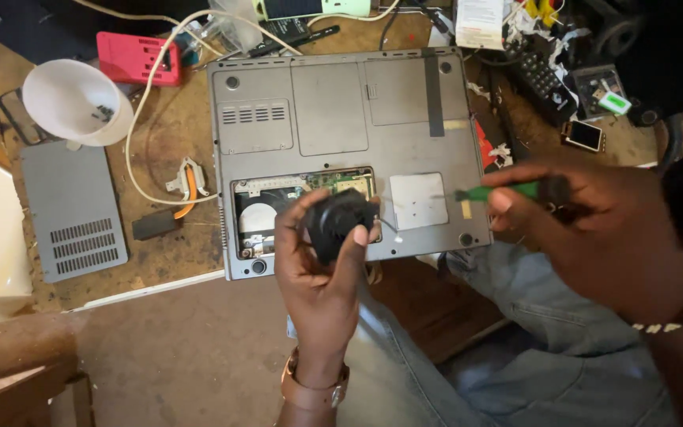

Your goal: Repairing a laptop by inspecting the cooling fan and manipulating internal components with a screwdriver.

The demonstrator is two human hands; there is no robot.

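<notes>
Holding a round black fan [340, 225] in the left hand [319, 269] — fingers curled up around its lower edge, thumb pressed on its left rim, so the grip is closed firmly on it. The fan sits raised above the front edge of an overturned grey laptop [341, 126], just in front of the open bay [278, 209] in the laptop's underside. Directly behind the grip, inside that bay, a strip of green circuit board and a round pale recess show.

Right hand [594, 229] is closed around a green-handled screwdriver [499, 192]; the handle runs out leftward from the fingers and the thin shaft points toward the fan, its tip close to the fan's right side — whether it touches cannot be told, the tip is blurred. Beyond the shaft lies a pale square patch [419, 201] on the laptop's base.

Left of the fan-holding hand, well apart on the worn wooden table [167, 253]: a grey vented cover panel [74, 209], a small black block [154, 225], an orange-and-metal bracket [186, 183] and a white cable [140, 111] looping past. Farther behind on that side, a white funnel-shaped cup [77, 103] and a red case [137, 57]. Behind the right hand, a remote control [543, 79] and a small phone-like device [583, 135]. Below both hands, jeans-clad knees [531, 348].
</notes>
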